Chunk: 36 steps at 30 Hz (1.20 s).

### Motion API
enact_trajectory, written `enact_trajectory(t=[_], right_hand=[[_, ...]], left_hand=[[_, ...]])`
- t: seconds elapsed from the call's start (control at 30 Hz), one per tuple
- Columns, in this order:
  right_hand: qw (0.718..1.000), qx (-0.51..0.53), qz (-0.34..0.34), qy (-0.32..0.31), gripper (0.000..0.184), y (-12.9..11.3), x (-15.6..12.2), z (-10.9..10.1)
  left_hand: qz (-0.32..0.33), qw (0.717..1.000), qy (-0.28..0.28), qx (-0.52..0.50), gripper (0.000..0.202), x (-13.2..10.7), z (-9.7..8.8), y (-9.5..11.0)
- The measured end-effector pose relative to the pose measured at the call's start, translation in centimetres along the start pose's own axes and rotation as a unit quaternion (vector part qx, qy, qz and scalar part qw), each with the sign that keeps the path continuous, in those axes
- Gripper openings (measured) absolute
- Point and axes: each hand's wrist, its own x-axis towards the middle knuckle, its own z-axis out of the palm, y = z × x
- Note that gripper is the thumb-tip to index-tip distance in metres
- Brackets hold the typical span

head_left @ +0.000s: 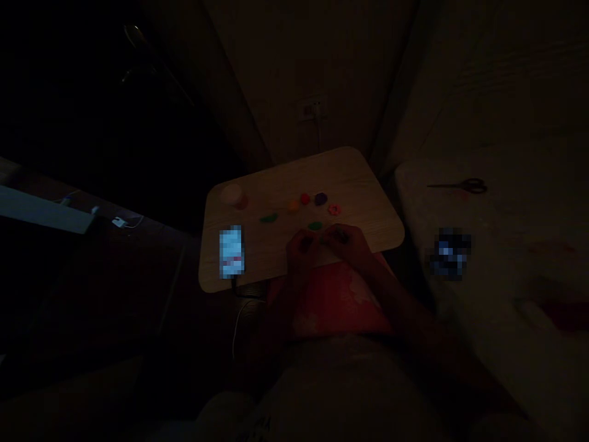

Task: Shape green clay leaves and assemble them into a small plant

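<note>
In dim light, my left hand [301, 247] and my right hand [345, 241] meet over the near edge of a small wooden table [271, 258]. The fingers of both are curled. A small dark green piece, likely modelling clay, shows between the fingers of my right hand. What my left hand holds, if anything, is too dark to see. Just beyond the hands lies a flat green clay piece [315, 226]. Farther off are an orange lump [293, 207], a red ball [305, 199], a purple lump [321, 198], a pink flower-like shape [334, 210] and another green piece [268, 218].
A lit phone [231, 253] lies at the table's left side with a cable below it. Behind it stands a pale cup-like container [232, 195]. To the right, scissors [460, 185] and a blurred-out device [450, 253] rest on a pale surface. A wall socket [313, 109] is behind.
</note>
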Motion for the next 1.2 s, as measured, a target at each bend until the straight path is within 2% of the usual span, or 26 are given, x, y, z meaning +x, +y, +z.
enact_trajectory(t=[0.53, 0.93, 1.2], right_hand=[[1.0, -0.014, -0.01, -0.002, 0.019, 0.33, -0.04, -0.04], [1.0, -0.011, -0.012, -0.001, 0.023, -0.44, 0.05, -0.13], [1.0, -0.009, -0.01, 0.004, 0.021, -0.32, -0.03, -0.12]], left_hand=[[0.008, 1.0, 0.005, 0.004, 0.026, -0.01, 0.03, -0.07], [0.005, 1.0, 0.003, 0.002, 0.021, 0.0, -0.1, 0.55], [0.004, 1.0, 0.012, 0.013, 0.023, 0.07, -0.08, 0.14]])
